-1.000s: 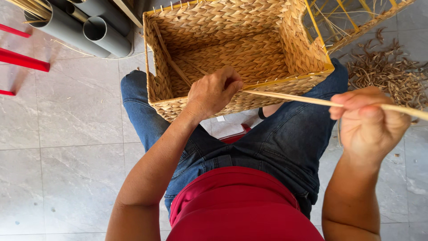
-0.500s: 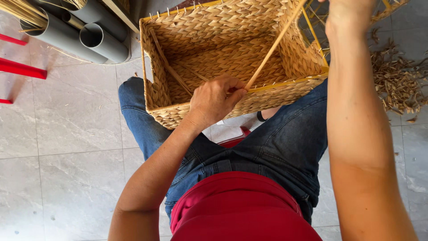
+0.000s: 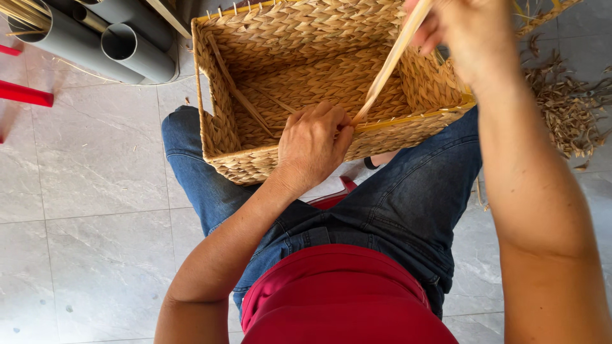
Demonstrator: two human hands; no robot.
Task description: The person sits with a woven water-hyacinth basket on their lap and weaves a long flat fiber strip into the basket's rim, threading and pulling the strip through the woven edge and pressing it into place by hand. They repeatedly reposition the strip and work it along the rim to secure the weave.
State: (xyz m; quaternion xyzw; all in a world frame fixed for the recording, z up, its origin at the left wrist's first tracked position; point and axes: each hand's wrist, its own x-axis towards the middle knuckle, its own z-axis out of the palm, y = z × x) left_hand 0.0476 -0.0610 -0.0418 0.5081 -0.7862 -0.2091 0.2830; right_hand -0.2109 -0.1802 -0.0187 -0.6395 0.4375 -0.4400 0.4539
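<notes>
Floor: pale grey marbled tiles (image 3: pixel 95 165), seen from above past a red shirt (image 3: pixel 344 299) and blue jeans (image 3: pixel 408 210).
Basket: rectangular woven basket (image 3: pixel 306 38) of tan plaited fibre, resting on the lap across both knees, open side up, a yellowish rim edge along the near wall.
Strip: long flat pale strip (image 3: pixel 390 64), slanting from the upper right down to the near rim of the basket, lower end meeting the rim just beside the left fingers.
Left hand: left hand (image 3: pixel 312 145) lying over the near wall of the basket, knuckles up, fingers (image 3: pixel 331 118) curled closed onto the rim; fingertips touching the lower end of the strip, pressed against the weave.
Right hand: right hand (image 3: pixel 468 32) raised above the far right corner of the basket, partly cut by the top edge; fingers (image 3: pixel 426 35) pinched closed around the upper part of the strip.
Inside the basket: loose thin sticks (image 3: pixel 239 95) lying slantwise against the left inner wall.
Upper left: grey plastic pipes (image 3: pixel 121 48) lying on the floor, well apart from the hands; red bars (image 3: pixel 25 94) at the left edge.
Right side: heap of dry brown fibre scraps (image 3: pixel 567 114) on the floor beside the right knee.
</notes>
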